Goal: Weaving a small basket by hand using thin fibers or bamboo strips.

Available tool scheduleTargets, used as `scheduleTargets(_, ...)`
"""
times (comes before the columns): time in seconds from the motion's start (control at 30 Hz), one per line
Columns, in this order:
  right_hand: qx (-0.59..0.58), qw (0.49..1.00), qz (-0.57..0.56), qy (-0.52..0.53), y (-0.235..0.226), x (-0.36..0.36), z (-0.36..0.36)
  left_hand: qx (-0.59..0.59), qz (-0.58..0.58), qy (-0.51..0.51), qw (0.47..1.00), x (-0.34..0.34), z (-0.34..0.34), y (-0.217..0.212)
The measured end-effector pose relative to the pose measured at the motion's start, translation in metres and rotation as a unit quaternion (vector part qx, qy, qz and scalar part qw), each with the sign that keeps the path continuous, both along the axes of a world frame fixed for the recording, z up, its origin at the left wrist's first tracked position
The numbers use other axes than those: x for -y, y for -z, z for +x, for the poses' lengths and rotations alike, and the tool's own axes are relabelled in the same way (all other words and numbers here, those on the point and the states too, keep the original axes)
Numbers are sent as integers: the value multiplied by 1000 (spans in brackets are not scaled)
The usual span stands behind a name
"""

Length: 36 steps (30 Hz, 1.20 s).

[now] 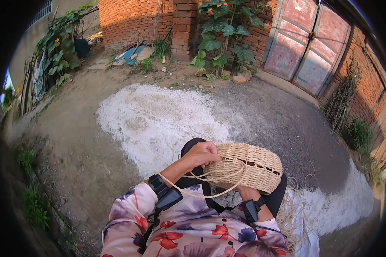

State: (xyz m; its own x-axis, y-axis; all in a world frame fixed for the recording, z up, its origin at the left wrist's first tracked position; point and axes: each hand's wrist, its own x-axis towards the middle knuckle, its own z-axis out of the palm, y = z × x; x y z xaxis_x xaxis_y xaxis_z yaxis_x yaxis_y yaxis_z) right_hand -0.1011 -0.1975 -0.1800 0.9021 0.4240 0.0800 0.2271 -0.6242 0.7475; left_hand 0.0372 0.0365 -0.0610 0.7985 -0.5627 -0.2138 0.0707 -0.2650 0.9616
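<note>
A woven straw basket [253, 167], pale tan with dark gaps between some of its rows, is tilted over my knees. At its upper left edge my left hand [205, 154] is closed, thumb and fingers pinched together by the weave. A straw cord [212, 196] runs from there in loose loops across the basket's side and hangs over to my left forearm. My right hand [246, 191] goes in behind the basket's lower side. Only its wrist and heel show; its fingers are hidden by the weave.
Beside my right leg, loose straw strands [292, 218] lie on a white sheet [311, 240]. Whitish powdery ground [158, 115] spreads ahead. Farther back stand a brick wall [135, 21], leafy plants [223, 34] and a worn metal double door [306, 43].
</note>
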Motion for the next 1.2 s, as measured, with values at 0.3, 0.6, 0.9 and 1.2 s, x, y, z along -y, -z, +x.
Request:
scheduleTargets(0.3,20,1000,4,-2,16,-3,5,-20,-98,-46,994,-18,-12,23)
scheduleTargets(0.6,-176,807,561,-53,3,-6,5,-69,-108,-46,991,-18,-18,9)
scheduleTargets(0.9,-18,997,-71,5,-4,-13,0,-137,-100,17,985,-29,-11,4)
scheduleTargets(1.2,66,991,61,-96,12,-2,3,-71,-48,-24,996,-18,-14,0)
